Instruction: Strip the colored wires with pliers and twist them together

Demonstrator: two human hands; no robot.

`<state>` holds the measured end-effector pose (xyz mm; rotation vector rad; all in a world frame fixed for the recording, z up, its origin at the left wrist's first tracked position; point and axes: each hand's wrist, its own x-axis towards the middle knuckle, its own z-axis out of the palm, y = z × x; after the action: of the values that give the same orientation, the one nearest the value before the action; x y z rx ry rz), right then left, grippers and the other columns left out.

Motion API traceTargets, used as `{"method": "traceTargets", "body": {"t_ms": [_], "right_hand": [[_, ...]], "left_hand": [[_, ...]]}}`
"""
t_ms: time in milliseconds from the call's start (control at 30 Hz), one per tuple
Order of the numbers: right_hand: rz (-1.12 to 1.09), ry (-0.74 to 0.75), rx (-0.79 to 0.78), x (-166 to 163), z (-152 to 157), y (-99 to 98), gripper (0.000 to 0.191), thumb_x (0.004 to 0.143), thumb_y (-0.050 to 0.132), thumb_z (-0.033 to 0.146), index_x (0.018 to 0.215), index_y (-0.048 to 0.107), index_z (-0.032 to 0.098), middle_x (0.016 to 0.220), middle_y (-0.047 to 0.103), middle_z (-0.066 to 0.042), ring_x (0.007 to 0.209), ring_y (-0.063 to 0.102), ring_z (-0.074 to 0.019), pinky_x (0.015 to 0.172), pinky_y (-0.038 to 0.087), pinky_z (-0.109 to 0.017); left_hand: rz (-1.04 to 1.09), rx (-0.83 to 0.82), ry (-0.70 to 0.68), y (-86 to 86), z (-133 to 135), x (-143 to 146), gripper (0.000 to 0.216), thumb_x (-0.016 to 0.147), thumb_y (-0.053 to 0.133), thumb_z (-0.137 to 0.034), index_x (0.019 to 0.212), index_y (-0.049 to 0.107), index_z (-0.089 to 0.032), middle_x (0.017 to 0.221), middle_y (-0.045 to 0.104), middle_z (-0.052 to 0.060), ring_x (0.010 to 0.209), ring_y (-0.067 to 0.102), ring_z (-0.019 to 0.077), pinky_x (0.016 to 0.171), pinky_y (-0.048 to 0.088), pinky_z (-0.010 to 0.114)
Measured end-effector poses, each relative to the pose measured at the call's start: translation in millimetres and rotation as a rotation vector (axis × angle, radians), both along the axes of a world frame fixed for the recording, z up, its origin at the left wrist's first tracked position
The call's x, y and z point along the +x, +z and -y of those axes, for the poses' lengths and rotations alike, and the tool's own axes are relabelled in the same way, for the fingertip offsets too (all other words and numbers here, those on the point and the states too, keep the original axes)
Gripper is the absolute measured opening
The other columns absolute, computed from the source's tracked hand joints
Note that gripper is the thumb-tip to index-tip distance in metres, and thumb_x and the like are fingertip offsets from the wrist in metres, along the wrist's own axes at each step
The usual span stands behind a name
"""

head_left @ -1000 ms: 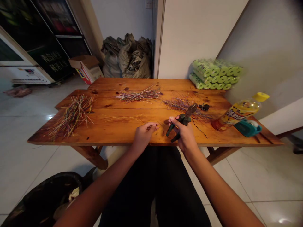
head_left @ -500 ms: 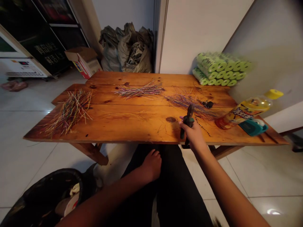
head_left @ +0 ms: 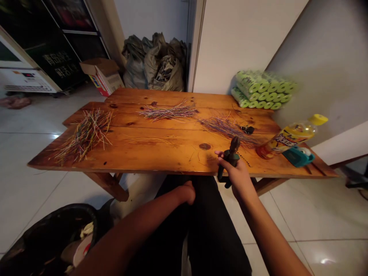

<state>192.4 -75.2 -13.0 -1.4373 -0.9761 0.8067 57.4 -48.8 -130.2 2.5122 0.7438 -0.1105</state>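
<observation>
Several fingers of the right hand point(head_left: 238, 170) curl round the pliers point(head_left: 230, 156) over the near edge of the surface point(head_left: 155, 157); the left hand point(head_left: 188, 192) is below that edge, finger opening hidden.

dim, warm light leaves the table point(head_left: 161, 159) glossy orange, while the bin point(head_left: 86, 208) at near left sinks into shadow. the pliers point(head_left: 230, 158) show dark, with little detail. glare spots the floor point(head_left: 326, 260) at near right; the green rolls point(head_left: 261, 90) at far right blur; the far right corner blackens.
</observation>
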Motion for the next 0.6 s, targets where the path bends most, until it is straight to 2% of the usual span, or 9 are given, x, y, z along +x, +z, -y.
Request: {"method": "traceTargets", "body": {"t_ms": [67,100,167,267,367,433,500,600], "right_hand": [[0.033,-0.004,-0.023,8.0,8.5,-3.0,0.019,0.07,0.062,0.034,0.08,0.056,0.019,0.102,0.066,-0.007,0.099,0.058,-0.024,0.084,0.043,-0.038],[0.074,-0.002,-0.039,13.3,11.7,-4.7,0.021,0.071,0.06,0.037,0.081,0.056,0.019,0.101,0.066,-0.008,0.097,0.058,-0.024,0.082,0.044,-0.038],[0.248,-0.008,-0.099,26.5,15.1,-7.6,0.024,0.074,0.055,0.041,0.082,0.056,0.019,0.094,0.066,-0.009,0.09,0.06,-0.0242,0.077,0.044,-0.037],[0.693,-0.067,-0.292,50.1,11.4,-9.9,0.031,0.078,0.048,0.047,0.082,0.052,0.017,0.078,0.063,-0.01,0.075,0.059,-0.0255,0.065,0.042,-0.035],[1.133,-0.115,-0.445,73.2,-0.2,-11.9,0.035,0.082,0.042,0.047,0.087,0.049,0.013,0.08,0.061,-0.016,0.075,0.057,-0.0284,0.061,0.039,-0.034],[1.306,-0.141,-0.466,86.1,-9.6,-15.1,0.04,0.084,0.039,0.048,0.089,0.049,0.01,0.083,0.06,-0.02,0.078,0.056,-0.0297,0.062,0.038,-0.034],[1.385,-0.164,-0.473,96.9,-18.1,-20.5,0.044,0.084,0.037,0.051,0.09,0.049,0.009,0.086,0.06,-0.021,0.081,0.054,-0.0303,0.064,0.038,-0.034],[1.463,-0.178,-0.466,109.4,-26.4,-30.4,0.046,0.083,0.039,0.052,0.09,0.051,0.008,0.091,0.059,-0.021,0.084,0.052,-0.0308,0.068,0.037,-0.035]], "left_hand": [[-0.045,0.003,-0.058,9.1,6.7,-14.8,0.006,0.074,0.062,-0.018,0.073,0.063,-0.012,0.077,0.065,0.006,0.08,0.059,0.019,0.08,0.045,0.038],[-0.052,0.013,-0.073,16.3,11.3,-25.3,0.007,0.071,0.062,-0.015,0.065,0.063,-0.013,0.071,0.065,0.006,0.081,0.059,0.0205,0.083,0.043,0.04],[-0.03,0.036,-0.058,35.6,20.4,-50.9,0.013,0.077,0.055,-0.018,0.068,0.063,-0.015,0.075,0.066,0.005,0.087,0.057,0.0214,0.082,0.041,0.039],[0.163,-0.018,0.176,69.9,23.1,-93.9,0.025,0.088,0.04,-0.028,0.078,0.061,-0.02,0.077,0.064,0.0,0.078,0.059,0.014,0.072,0.044,0.028],[0.292,0.153,0.436,90.7,5.4,-125.7,0.027,0.09,0.034,-0.033,0.09,0.058,-0.021,0.092,0.063,0.002,0.09,0.058,0.0155,0.081,0.044,0.029],[0.309,0.325,0.586,89.2,-12.9,-131.3,0.033,0.09,0.035,-0.036,0.112,0.051,-0.019,0.114,0.058,0.008,0.109,0.051,0.02,0.094,0.039,0.036],[0.247,0.434,0.667,77.3,-29.0,-121.3,0.049,0.088,0.036,-0.04,0.127,0.038,-0.01,0.131,0.045,0.017,0.122,0.041,0.0259,0.101,0.034,0.042],[0.149,0.469,0.608,55.5,-38.7,-82.2,0.057,0.087,0.037,-0.041,0.13,0.034,-0.004,0.14,0.032,0.022,0.129,0.03,0.0309,0.102,0.031,0.046]]}}
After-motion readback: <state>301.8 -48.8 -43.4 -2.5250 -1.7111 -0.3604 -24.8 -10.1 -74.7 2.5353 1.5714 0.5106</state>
